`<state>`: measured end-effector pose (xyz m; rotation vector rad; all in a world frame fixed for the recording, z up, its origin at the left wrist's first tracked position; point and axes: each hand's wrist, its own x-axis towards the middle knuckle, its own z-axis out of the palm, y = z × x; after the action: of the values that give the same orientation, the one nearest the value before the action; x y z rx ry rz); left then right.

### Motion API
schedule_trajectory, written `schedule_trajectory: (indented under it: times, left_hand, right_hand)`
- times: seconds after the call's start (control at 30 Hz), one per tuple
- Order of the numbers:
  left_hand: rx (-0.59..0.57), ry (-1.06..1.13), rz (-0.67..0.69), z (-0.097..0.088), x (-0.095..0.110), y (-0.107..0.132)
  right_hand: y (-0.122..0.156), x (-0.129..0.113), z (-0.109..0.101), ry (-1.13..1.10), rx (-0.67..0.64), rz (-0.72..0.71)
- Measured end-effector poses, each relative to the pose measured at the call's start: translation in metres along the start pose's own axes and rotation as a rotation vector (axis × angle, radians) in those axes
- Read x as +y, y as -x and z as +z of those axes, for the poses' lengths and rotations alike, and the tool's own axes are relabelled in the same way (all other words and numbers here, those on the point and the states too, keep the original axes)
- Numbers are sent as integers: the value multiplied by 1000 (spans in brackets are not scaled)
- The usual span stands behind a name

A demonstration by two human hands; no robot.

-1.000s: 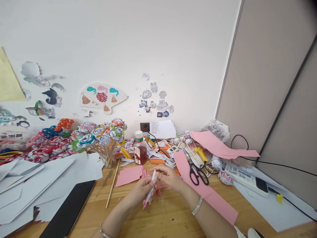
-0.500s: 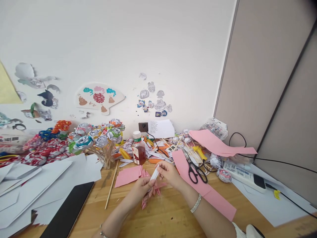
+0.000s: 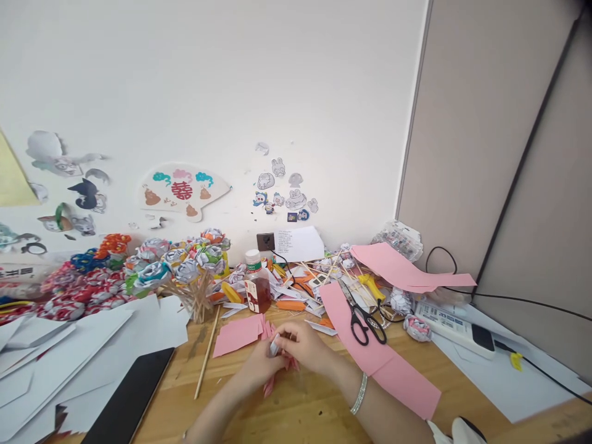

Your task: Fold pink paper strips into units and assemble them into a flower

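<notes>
A small piece of white paper (image 3: 274, 345) is pinched between my two hands, low over the wooden table. My left hand (image 3: 263, 362) is closed around its lower part, and the fingers of my right hand (image 3: 303, 346) close on its upper end. Part of the paper is hidden by the fingers. Beneath and beside the hands lie pink folded paper strips (image 3: 269, 385), partly covered. A stack of pink paper squares (image 3: 238, 335) lies just beyond my left hand.
Black-handled scissors (image 3: 363, 320) rest on a long pink sheet (image 3: 407, 382) to the right. A bottle of reddish liquid (image 3: 257, 287) stands behind the hands. A wooden stick (image 3: 206, 354), a black tablet-like slab (image 3: 132, 394) and white sheets (image 3: 92, 351) are at left. Paper flowers (image 3: 185, 259) crowd the back.
My right hand has come down and left, closer to my left hand. The white strip that stuck up between them now shows only as a short folded bit. The view has shifted slightly.
</notes>
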<state>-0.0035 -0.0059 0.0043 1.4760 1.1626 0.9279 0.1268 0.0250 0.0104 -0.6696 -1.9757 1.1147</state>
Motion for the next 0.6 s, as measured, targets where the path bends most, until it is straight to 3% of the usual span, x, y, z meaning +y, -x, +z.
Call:
schedule_trajectory:
  times: [0.1,0.23,0.37,0.5,0.6]
  left_hand:
    - [121,-175,117,-2,-8,-5]
    - [269,-388,106,-17,-16,-11]
    - [403,-533,47,-33,-28,-19]
    - [483,-628,17,-37,-37,-25]
    - [485,-660,20,-34,-39,-24]
  right_hand:
    - [0,-3,0,106,27,-64]
    - [-1,3,-1,211,60,-113]
    - [-12,23,-6,275,119,-72]
    - [-49,42,-21,376,234,29]
    - [-88,52,-30,643,235,146]
